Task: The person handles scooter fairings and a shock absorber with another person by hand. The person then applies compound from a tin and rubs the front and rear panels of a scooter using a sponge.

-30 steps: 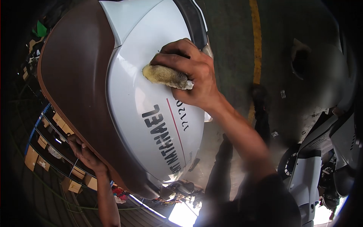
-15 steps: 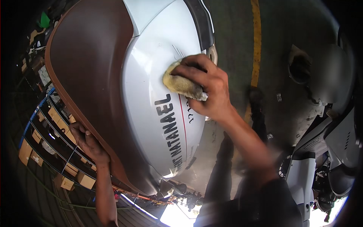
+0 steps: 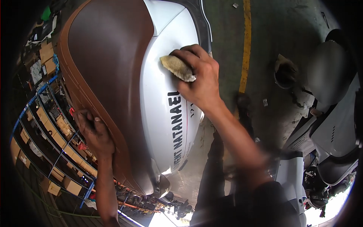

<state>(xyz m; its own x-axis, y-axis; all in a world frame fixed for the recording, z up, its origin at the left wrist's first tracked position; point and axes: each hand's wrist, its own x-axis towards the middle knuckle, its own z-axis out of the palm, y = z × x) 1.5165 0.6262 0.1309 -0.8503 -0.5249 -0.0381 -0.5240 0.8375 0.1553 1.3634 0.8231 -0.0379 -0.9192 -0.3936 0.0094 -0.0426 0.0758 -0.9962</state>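
On the far left I see shelves (image 3: 45,125) stacked with cardboard boxes (image 3: 72,185), well beyond my left hand (image 3: 94,132), which rests spread against the outer edge of the brown seat (image 3: 106,68); its grip is loose, fingers flat on the edge and closed round nothing, and I judge it is only steadying the scooter. To the right of that hand the seat meets the white side panel (image 3: 162,109), where black lettering (image 3: 177,128) runs just below my right hand (image 3: 198,79). That hand's grip is curled tight over a yellowish cloth (image 3: 177,67), pressing it flat on the upper part of the panel, close to the dark trim (image 3: 202,26) above. I take the step in hand to be rubbing the panel with the cloth, somewhere midway, since the stretch with the lettering lies under my wrist and below the cloth. The next stroke, as I judge it, calls for even pressure and a sweep down the curve toward the lettering, keeping the cloth off the seat seam. Right of the grip the green floor (image 3: 227,45) carries a yellow line (image 3: 245,45), and farther right stands another scooter (image 3: 332,125), well apart. Nothing blocks the panel; only my own forearm hides its lower right edge.
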